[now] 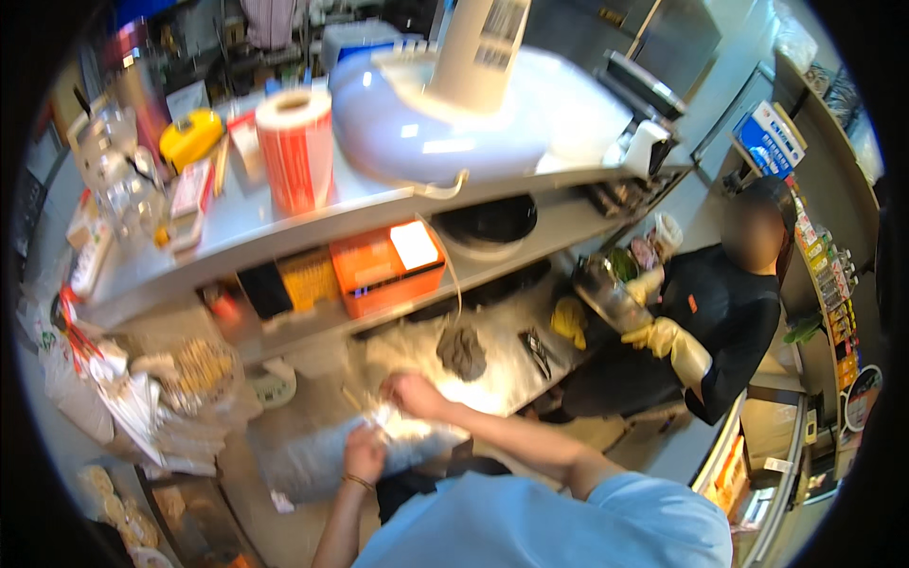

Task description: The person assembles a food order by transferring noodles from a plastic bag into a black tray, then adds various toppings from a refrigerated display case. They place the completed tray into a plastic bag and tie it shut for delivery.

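As I'm working over the metal counter (500,367), a wide piece of bluish-grey plastic (308,459) is lying before me, looking thin, partly see-through and creased, and catching bright light near my fingers; blur is hiding whether it's a bag or a flat sheet. To my left, a clear bag (194,440) is holding a heap of beige pieces (201,364), and a round pale green container (273,388) is sitting nearer me. On the shelf ahead, an orange box (388,275) is standing with white paper on top, its inside not showing, and a black bowl (488,222) is resting beyond it. Off to my right, a co-worker in yellow gloves (677,346) is holding a tilted metal pan (606,295) with something green inside. My left hand (364,454) is resting over the plastic's middle, with plastic showing on both sides, while my right hand (414,395) is hovering by its far edge; both are curling inward, but I can't tell whether either is pinching it.
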The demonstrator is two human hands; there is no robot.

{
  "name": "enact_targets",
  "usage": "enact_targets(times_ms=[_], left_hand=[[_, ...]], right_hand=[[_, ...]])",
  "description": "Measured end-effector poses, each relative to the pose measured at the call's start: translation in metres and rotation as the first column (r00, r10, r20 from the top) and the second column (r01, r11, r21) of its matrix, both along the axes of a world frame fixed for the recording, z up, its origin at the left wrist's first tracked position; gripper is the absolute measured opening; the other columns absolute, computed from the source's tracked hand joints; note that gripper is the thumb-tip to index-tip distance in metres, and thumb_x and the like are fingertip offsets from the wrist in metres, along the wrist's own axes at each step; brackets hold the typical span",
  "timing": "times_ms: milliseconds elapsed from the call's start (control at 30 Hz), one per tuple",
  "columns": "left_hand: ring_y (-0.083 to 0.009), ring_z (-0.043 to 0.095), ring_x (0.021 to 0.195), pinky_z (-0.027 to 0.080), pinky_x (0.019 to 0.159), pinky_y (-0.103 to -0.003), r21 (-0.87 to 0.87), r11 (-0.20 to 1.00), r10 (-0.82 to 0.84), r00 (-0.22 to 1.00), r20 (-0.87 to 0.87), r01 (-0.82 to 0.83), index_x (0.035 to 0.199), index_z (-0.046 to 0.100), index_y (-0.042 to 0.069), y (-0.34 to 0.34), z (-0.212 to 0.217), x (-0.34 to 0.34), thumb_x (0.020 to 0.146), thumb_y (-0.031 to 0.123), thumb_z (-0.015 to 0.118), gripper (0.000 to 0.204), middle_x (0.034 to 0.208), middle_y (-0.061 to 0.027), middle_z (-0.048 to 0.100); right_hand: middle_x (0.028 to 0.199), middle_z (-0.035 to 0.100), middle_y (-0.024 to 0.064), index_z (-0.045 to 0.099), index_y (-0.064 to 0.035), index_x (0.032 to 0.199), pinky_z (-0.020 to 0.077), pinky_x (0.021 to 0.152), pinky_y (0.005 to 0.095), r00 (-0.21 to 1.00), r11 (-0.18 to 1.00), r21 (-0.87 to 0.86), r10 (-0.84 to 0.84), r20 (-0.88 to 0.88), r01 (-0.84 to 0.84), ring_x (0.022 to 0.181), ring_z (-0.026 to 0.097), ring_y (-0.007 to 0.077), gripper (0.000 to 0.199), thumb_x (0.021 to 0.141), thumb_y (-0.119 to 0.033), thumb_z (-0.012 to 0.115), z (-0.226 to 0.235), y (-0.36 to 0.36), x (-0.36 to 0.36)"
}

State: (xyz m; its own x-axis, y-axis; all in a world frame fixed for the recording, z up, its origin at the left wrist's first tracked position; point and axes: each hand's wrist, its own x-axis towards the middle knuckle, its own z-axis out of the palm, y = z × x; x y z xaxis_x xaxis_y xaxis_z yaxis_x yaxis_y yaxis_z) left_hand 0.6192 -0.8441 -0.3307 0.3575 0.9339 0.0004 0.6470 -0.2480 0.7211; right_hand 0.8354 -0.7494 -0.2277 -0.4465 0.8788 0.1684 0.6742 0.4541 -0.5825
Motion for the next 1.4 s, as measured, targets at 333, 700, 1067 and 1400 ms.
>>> enact_targets(times_ms=[333, 700, 1067, 1400], left_hand=[[-0.0367, 0.039, 0.133, 0.032, 0.110, -0.045, 0.097, 0.994, -0.048, 0.997, -0.056, 0.053, 0.114, 0.064, 0.003, 0.023, -0.034, -0.033, 0.077, 0.014, 0.064, 0.038, 0.140, -0.0190, 0.046], [-0.0206, 0.067, 0.084, 0.056, 0.068, -0.031, -0.147, 0.949, 0.311, 0.910, 0.275, -0.280, 0.104, 0.066, 0.004, -0.005, 0.035, -0.011, 0.083, 0.002, 0.063, 0.022, 0.111, -0.0123, 0.064], [-0.0220, 0.068, 0.083, 0.055, 0.064, -0.029, -0.181, 0.968, 0.228, 0.909, 0.349, -0.173, 0.105, 0.069, 0.005, 0.011, 0.077, 0.023, 0.085, 0.007, 0.063, 0.021, 0.101, -0.0125, 0.066], [-0.0168, 0.063, 0.095, 0.052, 0.075, -0.027, -0.398, 0.917, 0.259, 0.763, 0.592, -0.002, 0.110, 0.064, -0.001, 0.024, 0.115, 0.029, 0.092, 0.007, 0.059, 0.021, 0.111, -0.0087, 0.065]], right_hand=[[0.086, 0.066, 0.0113, 0.066, 0.0003, 0.087, 0.0513, 0.074, 0.0372, 0.898, 0.454, 0.856, -0.439, -0.028, 0.248, 0.082, 0.065, 0.0295, 0.010, 0.079, -0.005, 0.069, 0.422, 0.067, 0.195], [0.090, 0.065, 0.0140, 0.063, 0.0006, 0.085, 0.0506, 0.078, 0.0404, 0.580, 0.905, 0.424, -0.353, 0.734, 0.013, 0.090, 0.064, 0.0312, 0.005, 0.082, 0.000, 0.059, 0.484, 0.121, 0.238], [0.093, 0.054, 0.0134, 0.053, -0.0017, 0.091, 0.0501, 0.075, 0.0396, 0.567, 0.797, 0.582, -0.408, 0.716, -0.162, 0.089, 0.059, 0.0300, 0.004, 0.088, -0.003, 0.051, 0.489, 0.123, 0.249], [0.087, 0.049, 0.0108, 0.045, -0.0016, 0.087, 0.0436, 0.070, 0.0321, 0.971, 0.710, 0.683, -0.239, 0.006, 0.170, 0.075, 0.050, 0.0214, 0.009, 0.093, -0.006, 0.051, 0.457, -0.069, 0.185]])
